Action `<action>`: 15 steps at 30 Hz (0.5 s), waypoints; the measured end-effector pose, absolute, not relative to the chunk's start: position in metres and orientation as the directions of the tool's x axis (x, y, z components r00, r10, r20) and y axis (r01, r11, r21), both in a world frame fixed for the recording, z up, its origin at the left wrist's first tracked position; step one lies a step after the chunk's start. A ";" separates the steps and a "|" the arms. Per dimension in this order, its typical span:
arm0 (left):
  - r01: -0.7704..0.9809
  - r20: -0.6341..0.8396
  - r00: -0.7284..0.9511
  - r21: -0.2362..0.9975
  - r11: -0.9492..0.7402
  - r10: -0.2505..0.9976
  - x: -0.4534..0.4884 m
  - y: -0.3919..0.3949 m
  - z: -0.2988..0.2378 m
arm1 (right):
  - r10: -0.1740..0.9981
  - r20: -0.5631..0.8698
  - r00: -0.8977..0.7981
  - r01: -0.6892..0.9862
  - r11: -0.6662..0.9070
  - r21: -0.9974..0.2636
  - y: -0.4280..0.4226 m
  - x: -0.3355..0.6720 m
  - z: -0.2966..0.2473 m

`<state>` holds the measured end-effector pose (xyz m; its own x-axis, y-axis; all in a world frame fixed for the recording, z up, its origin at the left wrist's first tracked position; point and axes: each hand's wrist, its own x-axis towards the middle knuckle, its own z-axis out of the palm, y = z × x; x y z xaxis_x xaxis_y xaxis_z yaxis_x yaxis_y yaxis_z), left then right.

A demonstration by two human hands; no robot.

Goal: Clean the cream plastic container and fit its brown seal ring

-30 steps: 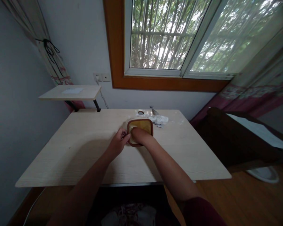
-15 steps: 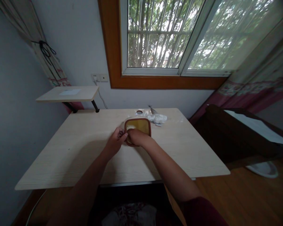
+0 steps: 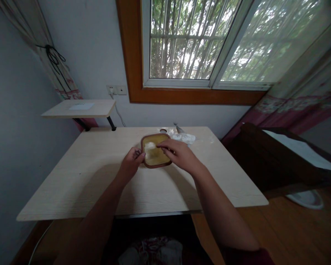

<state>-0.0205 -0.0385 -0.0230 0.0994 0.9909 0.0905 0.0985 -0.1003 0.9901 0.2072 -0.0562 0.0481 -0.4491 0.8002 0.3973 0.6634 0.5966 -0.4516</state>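
A small square tray with rounded corners, a brown rim and a yellowish inside is above the middle of the table. My left hand is closed on its left rim, thumb on top. Over the tray's right part is my right hand, its thumb and fingers drawn together in a pinch. Whatever lies between those fingertips, if anything, is too small to make out. A pale whitish patch shows inside the tray, left of the right fingertips; its kind is unclear.
Crumpled clear plastic lies behind the tray, close to a round hole in the pale table. A raised shelf with a paper stands at the back left. Dark furniture is to the right.
My right hand has drawn up and to the right, out of the tray's left part, uncovering the pale patch. The tray and my left hand have shifted slightly left and up.
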 end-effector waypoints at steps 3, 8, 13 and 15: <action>0.084 0.075 0.092 0.993 -0.082 0.993 -0.027 -0.035 -0.021 | 0.783 0.539 -0.310 0.642 0.591 -0.489 -0.057 0.221 0.043; 0.057 0.045 0.084 0.997 -0.050 0.995 -0.036 -0.029 -0.019 | 0.798 0.530 -0.287 0.641 0.571 -0.513 -0.056 0.227 0.028; -0.001 0.003 0.160 1.000 -0.003 0.987 -0.045 -0.025 -0.015 | 0.799 0.443 -0.407 0.677 0.589 -0.441 -0.058 0.224 0.021; -0.004 -0.003 0.167 1.000 0.003 0.986 -0.049 -0.023 -0.013 | 0.806 0.391 -0.443 0.710 0.583 -0.396 -0.058 0.223 0.021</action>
